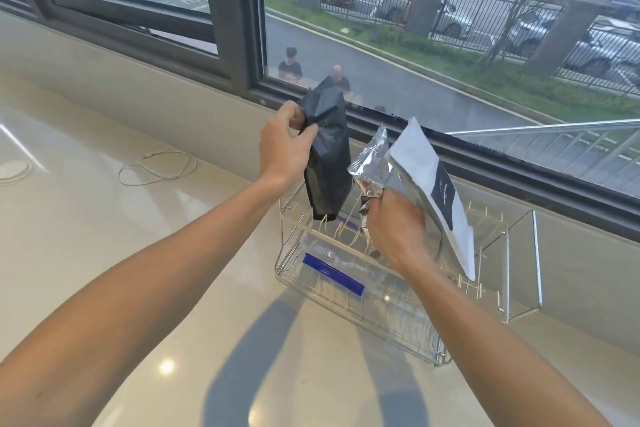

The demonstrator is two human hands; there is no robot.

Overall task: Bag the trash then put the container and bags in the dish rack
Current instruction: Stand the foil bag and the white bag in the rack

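A wire dish rack stands on the pale counter by the window. Inside it lies a clear plastic container with a blue clip. My left hand pinches the top of a black pouch bag, which hangs upright with its bottom just above the rack's left end. My right hand grips two bags together above the rack: a crinkled silver foil bag and a flat grey pouch with a dark label.
A white cable lies looped on the counter to the left. A white round object sits at the far left edge. The dark window frame and the wall below it run right behind the rack.
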